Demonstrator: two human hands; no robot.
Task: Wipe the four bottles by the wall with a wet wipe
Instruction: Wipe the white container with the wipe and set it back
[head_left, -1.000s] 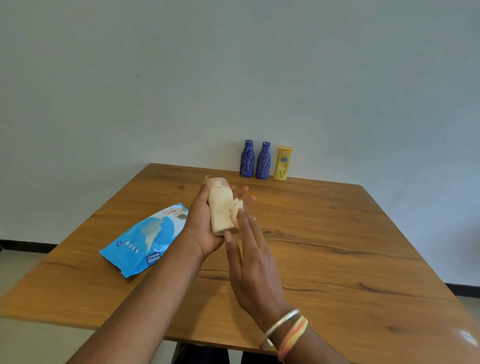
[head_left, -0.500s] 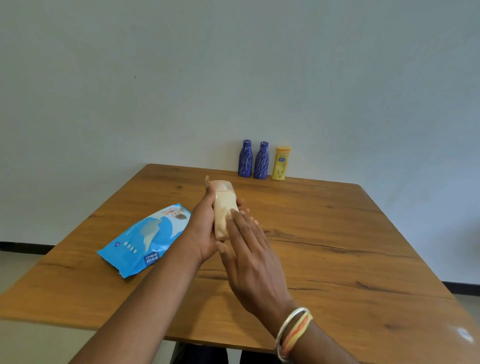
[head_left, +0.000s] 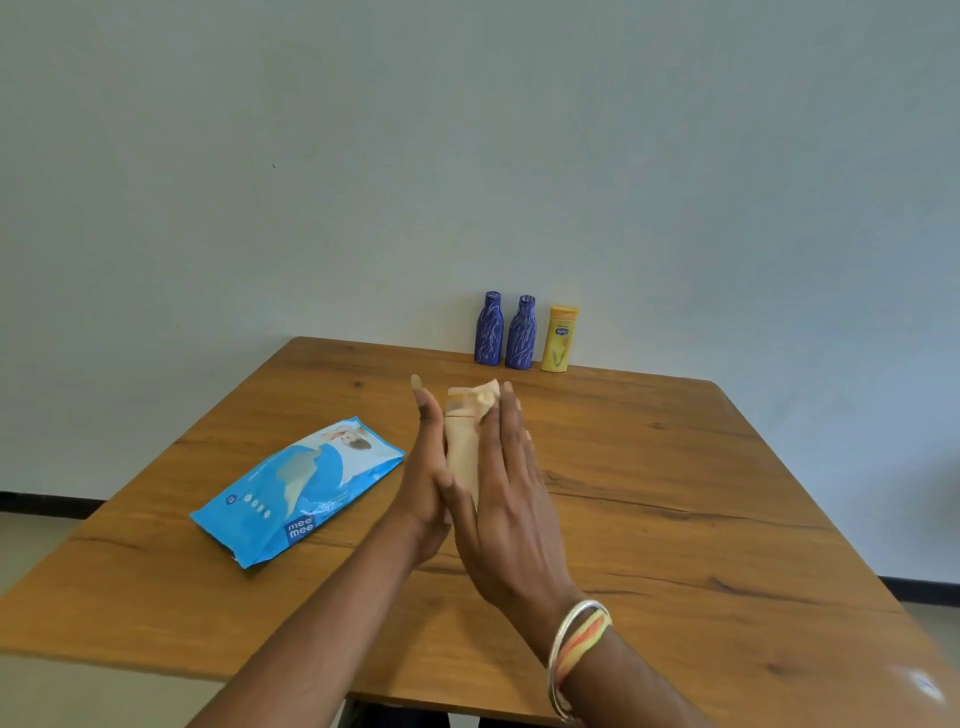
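Risk: cream bottle (head_left: 460, 457) is just sandwiched mid-air over the table (head_left: 675, 493) between left hand (head_left: 426, 483) and right hand (head_left: 506, 499), and wet plastic could squirt out. Right fingers (head_left: 506, 426) are straight, pressing the bunched wipe (head_left: 483, 397) onto the cap. Left thumb points up; left fingers are hidden, so I can't tell the grip. Bottle is pale and smooth, cap toward 12 o'clock. Three other bottles (head_left: 521, 340) stand by the wall at 12, wipe pack (head_left: 296, 488) at 9.

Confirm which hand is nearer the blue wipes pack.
Left. The left hand holds the cream bottle just right of the blue wipes pack. The right hand presses the wet wipe on the bottle's other side, farther from the pack.
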